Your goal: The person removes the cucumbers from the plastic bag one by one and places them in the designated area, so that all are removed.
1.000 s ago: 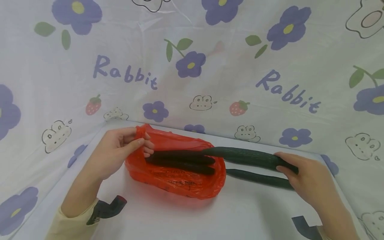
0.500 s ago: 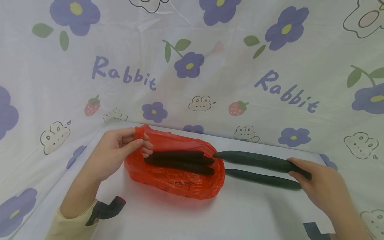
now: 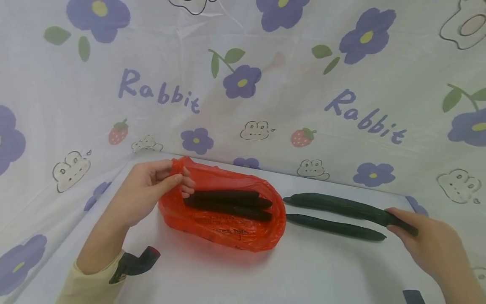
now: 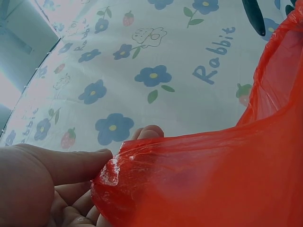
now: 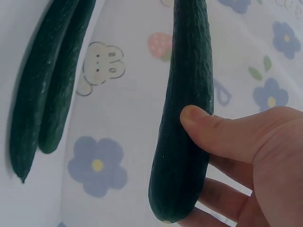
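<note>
My left hand (image 3: pixel 142 190) pinches the gathered edge of a red plastic bag (image 3: pixel 224 240), which lies with its mouth spread. Inside the bag are 3 dark green cucumbers (image 3: pixel 235 210), side by side. In the right wrist view my right hand (image 5: pixel 255 151) grips a long cucumber (image 5: pixel 184 90) near one end, thumb on the near side. That cucumber is lifted to the right of the bag. Two more cucumbers (image 5: pixel 40 94) lie on the table under it; in the head view the held one partly covers the farther of them.
The white table (image 3: pixel 303 270) meets a patterned cloth (image 3: pixel 281 101) of flowers and rabbits, which hangs behind it and at both sides. A black strap part (image 3: pixel 136 261) sits at my left cuff.
My right hand has moved right with the cucumber, whose far tip has come away from over the bag's mouth. The left hand keeps its hold on the bag in the same place.
</note>
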{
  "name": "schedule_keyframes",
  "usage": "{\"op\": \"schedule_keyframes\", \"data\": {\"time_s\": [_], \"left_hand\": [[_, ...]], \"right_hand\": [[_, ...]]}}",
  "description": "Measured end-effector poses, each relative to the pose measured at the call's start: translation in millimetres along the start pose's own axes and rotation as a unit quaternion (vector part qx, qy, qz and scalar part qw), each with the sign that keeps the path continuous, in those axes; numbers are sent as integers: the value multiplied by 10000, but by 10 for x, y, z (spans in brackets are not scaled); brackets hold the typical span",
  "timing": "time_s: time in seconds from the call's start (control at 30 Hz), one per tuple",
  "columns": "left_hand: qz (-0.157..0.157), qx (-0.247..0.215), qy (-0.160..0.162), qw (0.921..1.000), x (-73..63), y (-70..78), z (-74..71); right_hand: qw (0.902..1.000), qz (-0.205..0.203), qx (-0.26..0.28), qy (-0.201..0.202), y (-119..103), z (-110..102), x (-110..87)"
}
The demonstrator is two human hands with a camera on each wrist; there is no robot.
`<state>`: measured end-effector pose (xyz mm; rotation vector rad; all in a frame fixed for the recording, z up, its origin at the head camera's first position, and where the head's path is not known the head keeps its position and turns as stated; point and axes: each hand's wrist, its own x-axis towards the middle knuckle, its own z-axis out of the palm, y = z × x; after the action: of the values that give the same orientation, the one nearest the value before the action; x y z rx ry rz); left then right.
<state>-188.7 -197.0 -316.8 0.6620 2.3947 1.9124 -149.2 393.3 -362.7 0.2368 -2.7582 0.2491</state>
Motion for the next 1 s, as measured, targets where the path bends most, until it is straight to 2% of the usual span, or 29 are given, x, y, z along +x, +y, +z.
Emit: {"op": "schedule_keyframes", "data": {"time_s": [0.13,0.27,0.5,0.77,1.0], "left_hand": [[10,-42,-4,10000,5,-7,3],[-18,-52,1,10000,1,-8,6],[-27,-110,-30,9999,18,-11,13],[-6,-101,-31,9999,21,-14,14],[-13,-59,-27,10000,9,-11,8]], "right_hand": [[9999,157,-2,-11,54,24,-47],[9999,88,42,-25,75,62,-72],[9983,257,-1,-526,68,197,-106],[9960,129,-60,-886,116,327,-127],[9970,-28,60,-767,133,471,-177]]}}
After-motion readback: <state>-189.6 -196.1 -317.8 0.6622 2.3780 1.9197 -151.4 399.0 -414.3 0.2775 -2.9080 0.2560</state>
